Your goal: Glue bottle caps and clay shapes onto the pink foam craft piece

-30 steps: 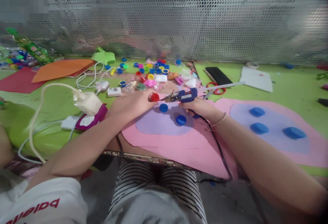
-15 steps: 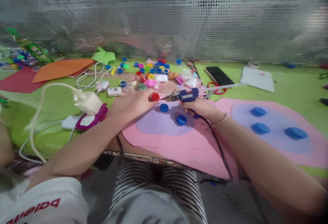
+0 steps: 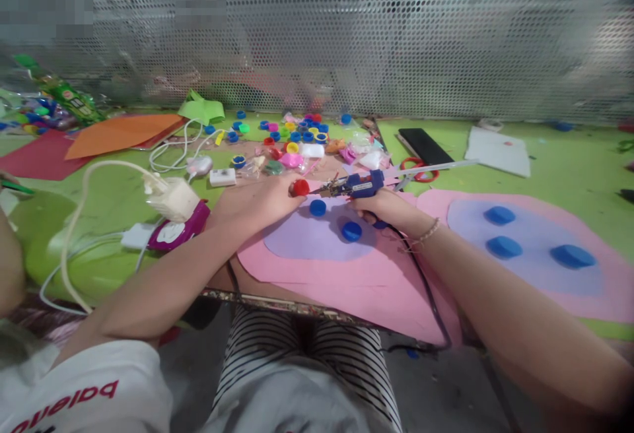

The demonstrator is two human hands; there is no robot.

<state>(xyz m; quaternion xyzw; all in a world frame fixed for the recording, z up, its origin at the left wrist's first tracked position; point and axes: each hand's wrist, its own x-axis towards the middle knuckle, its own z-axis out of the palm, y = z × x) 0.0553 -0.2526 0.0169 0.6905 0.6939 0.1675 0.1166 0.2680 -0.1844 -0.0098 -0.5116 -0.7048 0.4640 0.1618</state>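
Observation:
My left hand [image 3: 280, 195] is closed on a red bottle cap [image 3: 300, 187], held above the far edge of a lilac paper shape [image 3: 297, 238]. In my right hand [image 3: 384, 205] is a blue hot glue gun [image 3: 364, 184], a clear glue stick [image 3: 446, 166] jutting from its back. Its nozzle points left and is at or very near the cap; whether they touch I cannot tell. Two blue caps, one farther off [image 3: 317, 208] and one nearer [image 3: 352, 231], sit on the lilac shape, which lies on pink paper [image 3: 317, 274].
At right, blue caps [image 3: 504, 247] sit on another lilac-and-pink paper piece. Behind are scissors [image 3: 421, 172], a black phone [image 3: 424, 148] and scattered caps [image 3: 296, 136]. A purple power strip [image 3: 181, 228] with cables lies left. Another person's arm [image 3: 8, 261] shows at the left edge.
Both my hands, the red cap and the glue gun stay almost still. At the far left, the other person's hand with a green object has come further into view.

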